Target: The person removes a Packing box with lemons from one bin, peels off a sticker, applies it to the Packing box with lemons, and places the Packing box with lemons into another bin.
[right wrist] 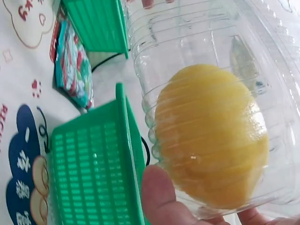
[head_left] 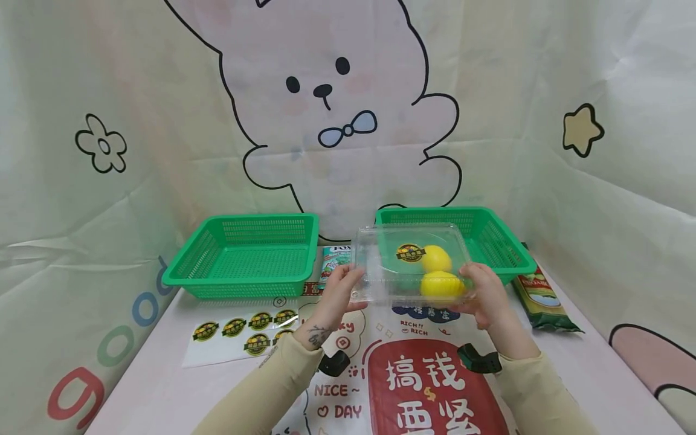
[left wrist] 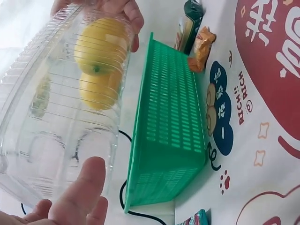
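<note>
Both hands hold a clear plastic clamshell box (head_left: 380,272) up above the table, one at each end. Inside it two yellow lemons (head_left: 441,285) lie together at the right end. On its lid is a round black-and-gold sticker (head_left: 410,253). My left hand (head_left: 336,302) grips the left end, with the thumb along the near wall in the left wrist view. My right hand (head_left: 484,296) grips the right end beside the lemons; its thumb (right wrist: 159,192) shows low in the right wrist view. The box's lid looks closed.
A green basket (head_left: 244,289) stands at the back left, and another green basket (head_left: 505,248) is behind the box. A sheet of round stickers (head_left: 217,350) lies at left. Snack bags lie between the baskets (head_left: 333,260) and at right (head_left: 544,299). Printed cloth walls surround the table.
</note>
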Tool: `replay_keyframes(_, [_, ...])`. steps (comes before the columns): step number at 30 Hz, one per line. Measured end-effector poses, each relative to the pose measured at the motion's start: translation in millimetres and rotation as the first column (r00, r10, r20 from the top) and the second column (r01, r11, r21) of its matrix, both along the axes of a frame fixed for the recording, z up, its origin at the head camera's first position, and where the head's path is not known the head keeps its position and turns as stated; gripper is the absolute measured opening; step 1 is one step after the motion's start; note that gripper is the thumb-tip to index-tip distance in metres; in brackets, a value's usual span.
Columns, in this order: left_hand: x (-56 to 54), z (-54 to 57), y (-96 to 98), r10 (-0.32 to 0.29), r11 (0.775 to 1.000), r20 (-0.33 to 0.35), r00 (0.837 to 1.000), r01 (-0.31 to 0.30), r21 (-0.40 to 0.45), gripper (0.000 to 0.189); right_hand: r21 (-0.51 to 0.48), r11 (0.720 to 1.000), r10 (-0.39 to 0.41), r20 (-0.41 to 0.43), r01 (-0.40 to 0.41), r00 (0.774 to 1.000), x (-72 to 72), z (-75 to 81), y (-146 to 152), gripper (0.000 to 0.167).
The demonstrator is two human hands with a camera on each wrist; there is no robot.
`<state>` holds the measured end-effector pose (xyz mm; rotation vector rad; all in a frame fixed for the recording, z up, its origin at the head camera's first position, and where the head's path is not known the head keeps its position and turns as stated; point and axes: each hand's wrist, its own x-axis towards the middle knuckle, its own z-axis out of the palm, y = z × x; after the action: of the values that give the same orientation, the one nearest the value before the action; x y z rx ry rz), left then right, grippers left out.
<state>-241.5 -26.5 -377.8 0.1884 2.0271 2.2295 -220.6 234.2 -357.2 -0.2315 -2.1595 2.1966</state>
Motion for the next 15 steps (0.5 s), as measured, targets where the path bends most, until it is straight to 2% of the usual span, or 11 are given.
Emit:
replay_keyframes(2, [-6.8, 1.6, 6.2, 0.021, 1.0, 0.023, 1.0, -0.022, 0.009, 0.053, 0.012, 1.0, 0.008, -0.004, -0.008, 1.0, -3.9, 2.8, 8, 0.035])
replay_keyframes(6, [-23.9, -0.9, 17.4, 0.078, 0.996, 0.088, 0.993, -0.08, 0.027, 0.053, 0.024, 1.0, 0.005, -0.012, -0.005, 1.0, -11.6, 9.1, 24, 0.03])
replay_keyframes(9, [-38.3, -9.8, 24.2, 0.118, 0.992, 0.127, 0.985, -0.122, 0.027, 0.051, 0.005, 1.0, -0.021, -0.009, 0.021, 1.0, -17.2, 13.0, 34, 0.015])
replay_keyframes(15, [-61.8, -33.7, 38.0, 0.174, 0.985, 0.18, 0.968, -0.171, -0.032, 0.055, -0.02, 0.999, -0.049, 0.01, 0.049, 0.999, -29.1, 16.8, 52, 0.016])
